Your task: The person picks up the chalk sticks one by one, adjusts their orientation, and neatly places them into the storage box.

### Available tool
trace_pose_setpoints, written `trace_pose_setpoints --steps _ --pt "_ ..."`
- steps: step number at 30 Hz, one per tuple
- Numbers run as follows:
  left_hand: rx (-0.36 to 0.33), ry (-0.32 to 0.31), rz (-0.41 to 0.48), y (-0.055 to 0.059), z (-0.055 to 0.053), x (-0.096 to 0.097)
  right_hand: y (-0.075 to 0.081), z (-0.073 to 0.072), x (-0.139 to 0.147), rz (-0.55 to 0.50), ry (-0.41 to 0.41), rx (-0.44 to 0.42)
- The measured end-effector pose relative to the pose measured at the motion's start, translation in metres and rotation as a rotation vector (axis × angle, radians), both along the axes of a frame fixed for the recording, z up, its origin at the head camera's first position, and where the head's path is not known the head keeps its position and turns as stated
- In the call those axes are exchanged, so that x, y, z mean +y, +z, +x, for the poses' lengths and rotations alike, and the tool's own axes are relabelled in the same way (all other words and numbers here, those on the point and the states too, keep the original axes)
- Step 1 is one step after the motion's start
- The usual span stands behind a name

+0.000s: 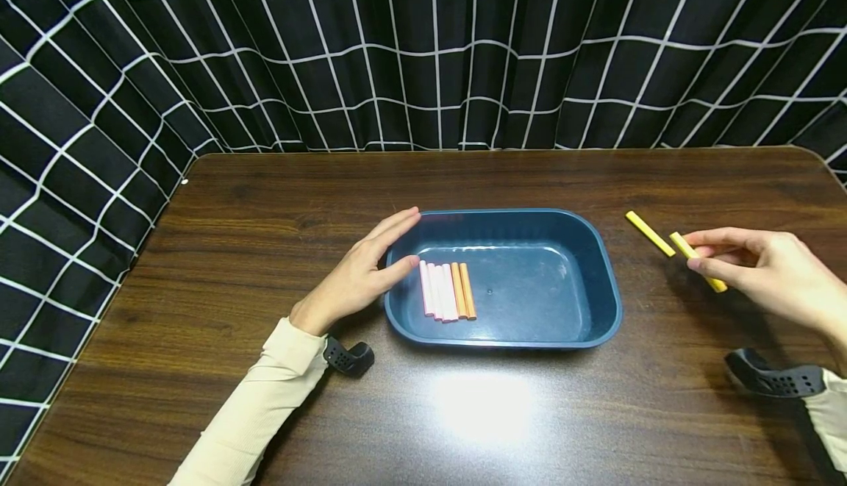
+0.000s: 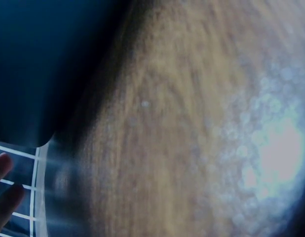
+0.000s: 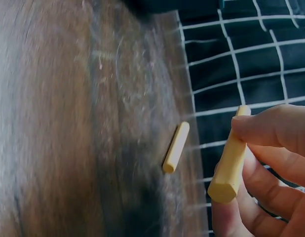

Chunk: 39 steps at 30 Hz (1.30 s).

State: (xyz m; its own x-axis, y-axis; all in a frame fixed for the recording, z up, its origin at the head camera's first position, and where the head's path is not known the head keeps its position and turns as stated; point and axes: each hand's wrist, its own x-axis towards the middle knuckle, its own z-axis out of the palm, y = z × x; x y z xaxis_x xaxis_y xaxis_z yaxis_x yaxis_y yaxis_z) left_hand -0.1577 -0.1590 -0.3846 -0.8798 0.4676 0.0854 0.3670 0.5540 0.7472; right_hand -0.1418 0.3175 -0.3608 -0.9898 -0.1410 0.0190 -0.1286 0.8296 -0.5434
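A blue plastic tray (image 1: 529, 295) stands on the table. Inside, at its left end, several pink chalk sticks (image 1: 437, 291) lie side by side with two orange chalk sticks (image 1: 463, 291). My left hand (image 1: 360, 276) rests against the tray's left rim, fingers extended along it and the thumb reaching over the edge. Right of the tray, my right hand (image 1: 761, 265) pinches a yellow chalk stick (image 3: 229, 168) between thumb and fingers. Another yellow chalk stick (image 1: 650, 234) lies on the table just beyond it, and also shows in the right wrist view.
The brown wooden table (image 1: 265, 251) carries a bright glare patch near its front. A black curtain (image 1: 423, 52) with a white grid hangs behind the table and along its left side. Dark straps circle both wrists.
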Motion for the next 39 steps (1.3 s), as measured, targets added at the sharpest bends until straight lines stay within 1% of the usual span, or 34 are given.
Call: trace_pose_setpoints --steps 4,10,14,18,23,29,34,39 --pt "0.004 0.002 0.000 0.000 0.000 -0.001 0.003 0.002 -0.006 -0.036 0.017 -0.004" --pt "-0.002 0.003 0.002 0.000 0.000 -0.002 0.003 0.001 -0.013 -0.065 0.036 0.005" --pt "-0.003 0.004 0.005 0.000 0.000 -0.002 0.004 0.002 -0.017 -0.109 0.049 0.013" --pt "0.002 0.000 0.004 0.000 0.000 -0.002 0.008 0.005 -0.024 -0.154 0.054 -0.001" --pt "0.003 -0.003 0.003 -0.001 -0.001 -0.001 0.013 0.010 -0.039 -0.193 0.088 0.018" --pt "0.002 -0.002 0.003 -0.001 -0.001 0.001 0.016 0.014 -0.052 -0.185 0.093 0.016" --pt "0.002 0.001 0.003 -0.001 0.000 0.001 0.020 0.014 -0.058 -0.202 0.093 0.017" --pt "0.004 -0.001 0.008 0.000 0.000 0.001 0.026 0.012 -0.068 -0.230 0.122 0.030"
